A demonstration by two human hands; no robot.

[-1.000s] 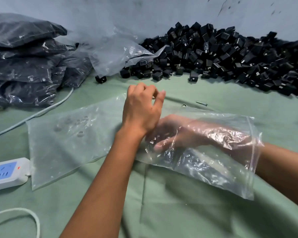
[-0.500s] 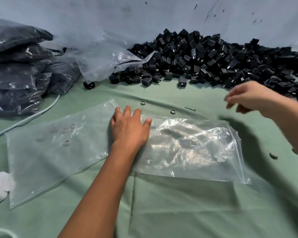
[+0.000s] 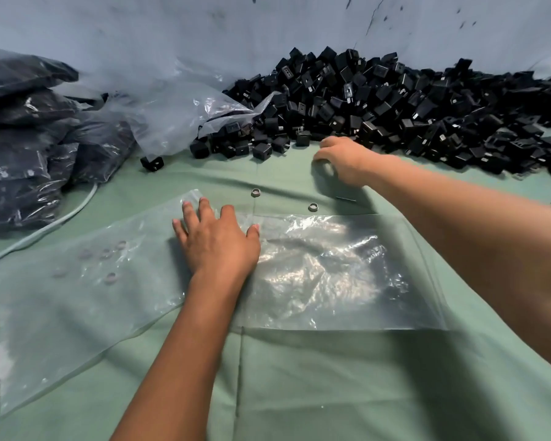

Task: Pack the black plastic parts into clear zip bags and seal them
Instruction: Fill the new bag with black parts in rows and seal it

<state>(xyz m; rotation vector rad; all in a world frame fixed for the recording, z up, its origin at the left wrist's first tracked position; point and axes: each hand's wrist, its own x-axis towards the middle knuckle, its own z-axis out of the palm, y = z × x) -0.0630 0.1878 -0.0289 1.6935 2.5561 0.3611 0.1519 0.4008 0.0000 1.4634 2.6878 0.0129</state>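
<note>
A pale blue wall backs the surface (image 3: 299,393), which is covered in a green cloth. At the far left, dark filled bags (image 3: 23,132) are stacked, with a crumpled loose plastic sheet (image 3: 172,119) beside them and a pale cable (image 3: 45,227) running out from under the stack. In front of that a flat clear bag (image 3: 77,297) lies with a few small rings showing through it.

The left hand (image 3: 217,246) is spread flat, fingers straight, pressing down where that bag overlaps the next one: the empty clear zip bag (image 3: 337,275), lying flat with its zip edge toward the right. Two small metal rings (image 3: 255,192) sit on the cloth just beyond it.

Further right, the right hand (image 3: 344,160) reaches over the cloth to the near edge of the heap of black plastic parts (image 3: 395,100) piled against the wall. Its fingers are curled downward right at the first parts; whether they have closed on any I cannot tell.

The step looks like gathering the first handful for the empty bag. To do it well, I'd say scoop from the loose front edge of the heap rather than dig in, so the pile doesn't slide. The flat palm pins the bag but won't open its mouth, so that hand likely needs to lift the upper lip before the parts arrive.
</note>
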